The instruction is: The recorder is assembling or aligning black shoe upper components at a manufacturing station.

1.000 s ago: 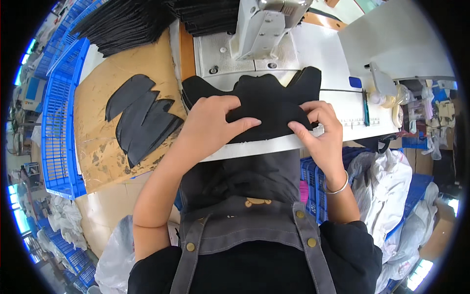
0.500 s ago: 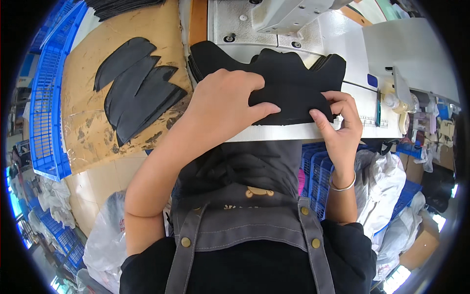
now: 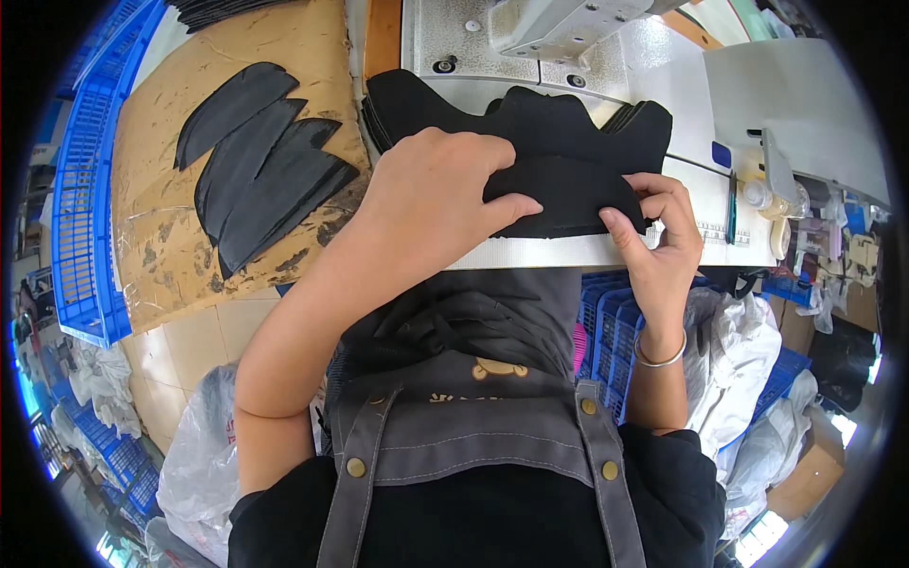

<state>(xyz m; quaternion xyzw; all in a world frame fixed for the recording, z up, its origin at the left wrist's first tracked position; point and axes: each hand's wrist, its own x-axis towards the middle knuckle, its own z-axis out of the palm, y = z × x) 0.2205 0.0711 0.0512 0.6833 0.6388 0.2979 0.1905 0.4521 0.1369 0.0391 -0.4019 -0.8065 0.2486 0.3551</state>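
Note:
Black cut fabric pieces (image 3: 549,133) with a wavy far edge lie stacked on the white sewing table (image 3: 540,254), in front of the machine. My left hand (image 3: 440,180) is over the left part of the top piece, its fingers curled on the fabric and its thumb near the front edge. Between the thumb and fingers of my right hand (image 3: 658,227) is the near right corner of that fabric. The fingertips of both hands are partly hidden by the cloth.
Dark, pointed flat pieces (image 3: 260,156) lie overlapping on a worn brown board (image 3: 151,189) to the left, beside a blue plastic crate (image 3: 85,208). The sewing machine (image 3: 568,28) stands at the far side. Teal-coloured tweezers or a similar slim tool (image 3: 731,213) lie at right.
Both hands keep nearly the same hold on the fabric. The view has shifted slightly, and the board with the dark pieces appears a little farther left and up.

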